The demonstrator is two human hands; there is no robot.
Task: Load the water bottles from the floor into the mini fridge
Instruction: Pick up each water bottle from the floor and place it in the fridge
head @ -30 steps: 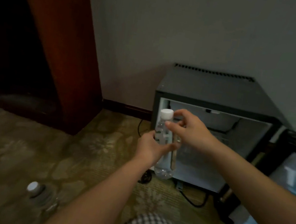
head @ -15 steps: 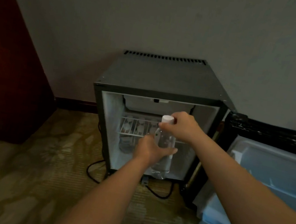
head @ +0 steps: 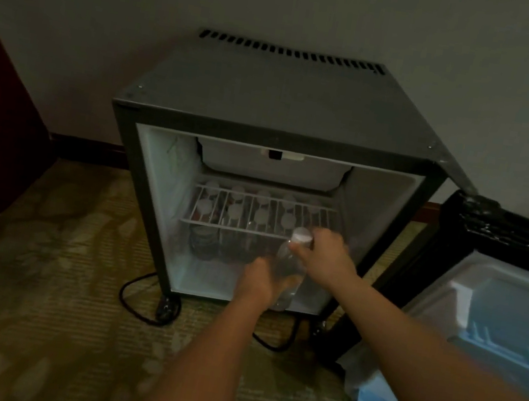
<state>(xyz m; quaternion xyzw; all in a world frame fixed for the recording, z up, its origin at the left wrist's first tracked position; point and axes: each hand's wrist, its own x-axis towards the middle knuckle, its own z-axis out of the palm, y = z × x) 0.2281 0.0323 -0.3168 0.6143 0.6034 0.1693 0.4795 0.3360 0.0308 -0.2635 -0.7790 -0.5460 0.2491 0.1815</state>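
One water bottle tight in left hand and right hand; two bottle rows in mini fridge

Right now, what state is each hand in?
Left hand: holding the water bottle around its lower body.
Right hand: gripping the same bottle at the neck, just under the cap.

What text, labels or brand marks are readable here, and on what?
None readable.
Clear plastic water bottle with white cap: no print legible.
Stored bottles under the white wire shelf: dark label bands, too blurred.
Dark grey mini fridge: no marking visible.
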